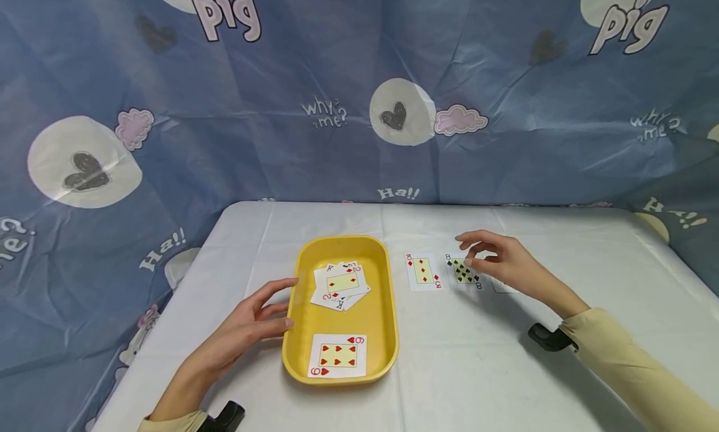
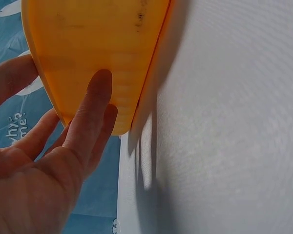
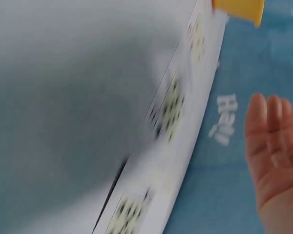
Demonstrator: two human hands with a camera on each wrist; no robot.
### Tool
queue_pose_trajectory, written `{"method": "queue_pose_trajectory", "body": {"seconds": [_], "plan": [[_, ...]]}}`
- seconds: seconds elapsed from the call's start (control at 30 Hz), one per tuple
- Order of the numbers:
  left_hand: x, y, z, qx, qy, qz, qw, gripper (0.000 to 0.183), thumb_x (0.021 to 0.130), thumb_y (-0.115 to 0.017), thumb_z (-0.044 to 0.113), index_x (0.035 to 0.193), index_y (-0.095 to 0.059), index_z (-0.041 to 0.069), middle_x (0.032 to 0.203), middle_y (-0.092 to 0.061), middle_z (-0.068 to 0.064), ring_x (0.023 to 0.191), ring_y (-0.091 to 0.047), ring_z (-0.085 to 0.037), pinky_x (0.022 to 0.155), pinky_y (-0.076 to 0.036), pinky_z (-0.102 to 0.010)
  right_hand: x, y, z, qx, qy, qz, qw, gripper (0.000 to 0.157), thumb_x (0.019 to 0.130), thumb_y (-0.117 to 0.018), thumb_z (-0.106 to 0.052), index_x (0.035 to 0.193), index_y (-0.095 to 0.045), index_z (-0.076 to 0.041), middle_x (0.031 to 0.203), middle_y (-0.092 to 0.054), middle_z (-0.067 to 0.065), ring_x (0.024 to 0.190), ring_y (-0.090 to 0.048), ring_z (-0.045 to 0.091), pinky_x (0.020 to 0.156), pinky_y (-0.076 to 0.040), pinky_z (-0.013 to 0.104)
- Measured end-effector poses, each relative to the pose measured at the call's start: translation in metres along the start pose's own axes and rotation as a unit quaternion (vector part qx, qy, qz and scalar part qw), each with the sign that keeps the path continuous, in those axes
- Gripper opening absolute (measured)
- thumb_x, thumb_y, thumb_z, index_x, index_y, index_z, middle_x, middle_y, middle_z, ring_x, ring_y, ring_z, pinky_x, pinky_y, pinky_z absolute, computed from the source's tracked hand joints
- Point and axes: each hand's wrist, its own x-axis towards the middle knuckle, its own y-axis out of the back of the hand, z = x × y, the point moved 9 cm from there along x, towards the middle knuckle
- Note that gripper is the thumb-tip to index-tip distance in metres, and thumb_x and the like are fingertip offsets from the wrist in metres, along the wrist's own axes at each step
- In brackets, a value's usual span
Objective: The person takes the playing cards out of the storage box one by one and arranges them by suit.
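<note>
1. Head view. Yellow tray [image 1: 342,324] on white-covered table [image 1: 444,369], long side toward the left hand [image 1: 238,329]. That hand's fingers spread and slightly bent, tips against the tray's left side; no closed grip seen.
2. Same view, inside the tray: loose, fanned pile of cards toward the far end, two of diamonds [image 1: 344,283] on top. Six of hearts [image 1: 337,356] apart from the pile, at the near end.
3. Same view, right of the tray: three face-up cards in a row. Diamond card [image 1: 424,273] nearest the tray, then black eight [image 1: 464,276], then third card [image 1: 504,288], mostly hidden by the right hand [image 1: 502,258]. Right fingers loosely bent over the eight, nothing seen in them; contact with the card cannot be told.
4. Left wrist view. Thumb laid along the tray's outer wall, other fingertips near its edge; hand relaxed, not clenched.
5. Right wrist view. Blurred. Row of cards slants along the table edge, a corner of the tray above. Fingers extended, palm bare, patterned blue backdrop [image 3: 210,195] behind.
</note>
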Motion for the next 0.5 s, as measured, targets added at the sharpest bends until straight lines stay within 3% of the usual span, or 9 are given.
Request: {"method": "queue_pose_trajectory", "body": {"seconds": [0.23, 0.5], "plan": [[-0.001, 0.001, 0.000, -0.003, -0.008, -0.007, 0.9999, 0.068, 0.092, -0.070, 0.016, 0.151, -0.036, 0.021, 0.147, -0.043, -0.020, 0.128, -0.049, -0.034, 0.090, -0.053, -0.044, 0.017, -0.050, -0.035, 0.065, 0.053, -0.052, 0.995, 0.037, 0.092, -0.069, -0.003, 0.126, -0.063, -0.016, 0.120, -0.062, 0.008, 0.100, -0.062, 0.032, 0.080, -0.056, 0.036], [-0.001, 0.001, 0.000, -0.006, -0.010, -0.006, 0.9999, 0.068, 0.092, -0.070, 0.015, 0.150, -0.036, 0.021, 0.146, -0.043, -0.021, 0.127, -0.050, -0.034, 0.090, -0.053, -0.044, 0.030, -0.098, -0.067, 0.114, 0.101, -0.088, 0.984, 0.037, 0.091, -0.069, -0.001, 0.126, -0.062, -0.010, 0.116, -0.063, 0.007, 0.100, -0.062, 0.031, 0.088, -0.053, 0.038]]}}
